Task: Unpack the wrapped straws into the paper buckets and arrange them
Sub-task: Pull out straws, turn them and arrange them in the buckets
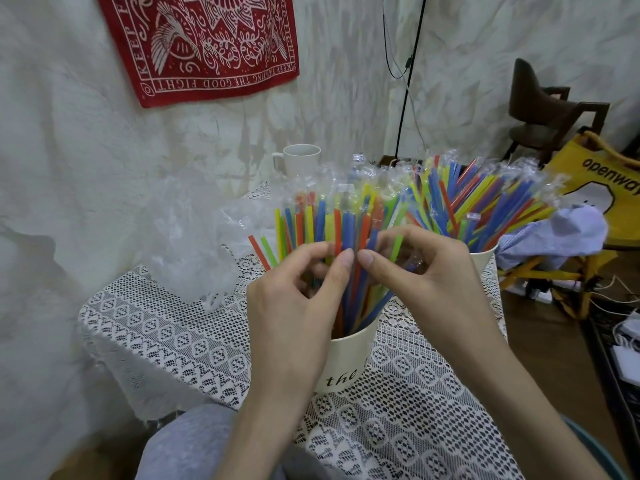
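A white paper bucket (346, 362) lettered "the" stands on the lace-covered table, packed with upright coloured straws (322, 220), several still in clear wrappers. My left hand (298, 292) and my right hand (415, 271) meet above it, thumbs nearly touching, fingers curled round straws in the bunch. A second paper bucket (483, 259) stands behind on the right, its wrapped straws (478, 195) fanning outward. My hands hide most of the near bucket's rim.
A heap of clear plastic wrapping (194, 244) lies at the table's left. A white mug (299, 161) stands at the back. The table's lace cloth (194, 341) hangs over the left edge. A dark chair (550, 112), yellow bag (602, 188) and cables crowd the right.
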